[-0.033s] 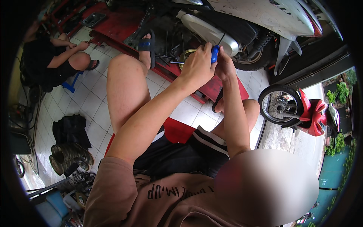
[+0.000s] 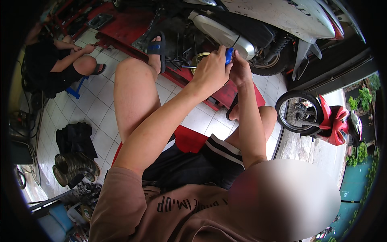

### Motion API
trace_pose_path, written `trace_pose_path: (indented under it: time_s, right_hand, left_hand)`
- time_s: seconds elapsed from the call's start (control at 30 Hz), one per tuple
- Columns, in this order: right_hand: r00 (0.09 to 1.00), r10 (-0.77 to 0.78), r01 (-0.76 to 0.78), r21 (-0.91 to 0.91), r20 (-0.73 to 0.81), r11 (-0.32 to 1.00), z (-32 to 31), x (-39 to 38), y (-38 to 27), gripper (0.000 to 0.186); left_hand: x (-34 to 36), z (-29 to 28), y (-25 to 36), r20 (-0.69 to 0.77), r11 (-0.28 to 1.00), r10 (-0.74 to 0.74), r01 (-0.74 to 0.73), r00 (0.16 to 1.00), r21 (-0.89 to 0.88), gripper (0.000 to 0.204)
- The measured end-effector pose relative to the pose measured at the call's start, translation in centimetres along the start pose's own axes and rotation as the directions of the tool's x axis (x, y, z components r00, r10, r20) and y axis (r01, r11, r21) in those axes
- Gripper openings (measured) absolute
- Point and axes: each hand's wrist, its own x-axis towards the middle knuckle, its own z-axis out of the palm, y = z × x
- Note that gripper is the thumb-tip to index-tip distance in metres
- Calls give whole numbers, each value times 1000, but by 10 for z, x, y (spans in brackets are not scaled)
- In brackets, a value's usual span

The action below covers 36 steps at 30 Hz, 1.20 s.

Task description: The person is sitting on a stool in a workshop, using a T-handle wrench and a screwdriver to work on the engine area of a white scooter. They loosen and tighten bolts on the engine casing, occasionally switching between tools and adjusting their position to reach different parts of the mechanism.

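My left hand [image 2: 213, 67] is closed around the blue handle [image 2: 228, 55] of a tool whose thin dark shaft reaches up to the pale engine cover [image 2: 213, 30] of a white scooter [image 2: 274, 14]. My right hand [image 2: 242, 66] is closed at the right side of that handle; its fingertips are partly hidden. A silver rod [image 2: 188, 67] shows left of my hands, over the red stand [image 2: 254, 99]. A round gold-coloured part [image 2: 198, 56] is mostly hidden behind my left hand.
A co-worker [image 2: 56, 62] sits on a low blue stool [image 2: 73, 90] at left. Shoes [image 2: 74, 167] and black fabric [image 2: 74, 139] lie on the tiled floor [image 2: 102, 99]. A red motorbike [image 2: 334, 123] stands in the right-hand doorway.
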Motion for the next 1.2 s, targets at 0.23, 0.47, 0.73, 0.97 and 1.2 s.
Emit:
trace_pose_path:
  time_s: [0.23,0.47,0.73,0.97,1.2]
  right_hand:
    - [994,-106,107,-138,15,985,-9,4,0,24]
    - [994,-90,97,-103,68,990,-13,9,0,30]
    - [949,-116,116,16,293,993,-12,6,0,41]
    - [986,-70,79,-50,150,996,-18,9,2,21]
    - [971,-51,33,80,235,996,-14,5,-7,34]
  left_hand:
    - [1,-8,13,97,997,-74,72,993,20,43]
    - [0,-4,4,9,999,16,-16,1000,43,34]
    - [5,-6,16,42,985,-150,146,988,90,37]
    - [1,2,4,-74,991,64,-55,995,119,36]
    - [4,-5,16,68,992,-47,39,997,121,36]
